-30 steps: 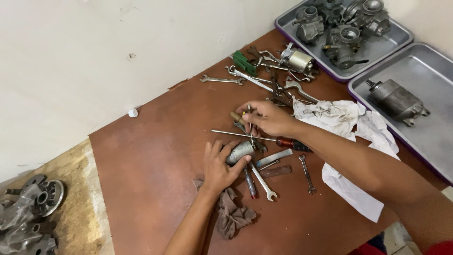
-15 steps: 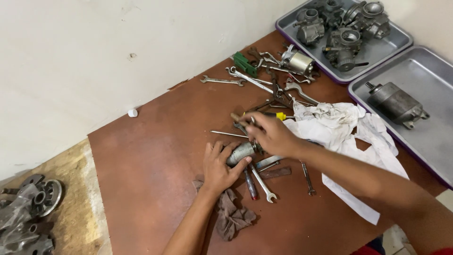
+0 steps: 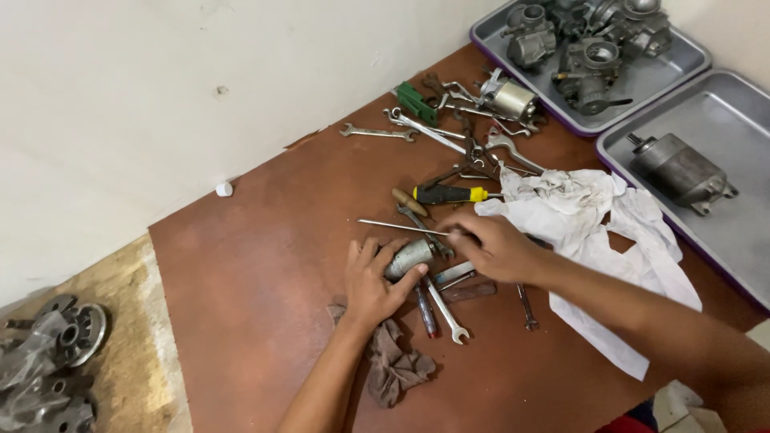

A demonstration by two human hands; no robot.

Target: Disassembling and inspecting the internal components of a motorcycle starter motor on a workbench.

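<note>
Centre of frame: left hand (image 3: 375,281) clasps small metal cylinder (image 3: 409,257); right hand (image 3: 491,244) pinches thin rod (image 3: 401,227) by its right end. Tool heap (image 3: 461,148) above, white rag (image 3: 585,216) right. Tabletop (image 3: 257,281) bare toward left edge.
</note>
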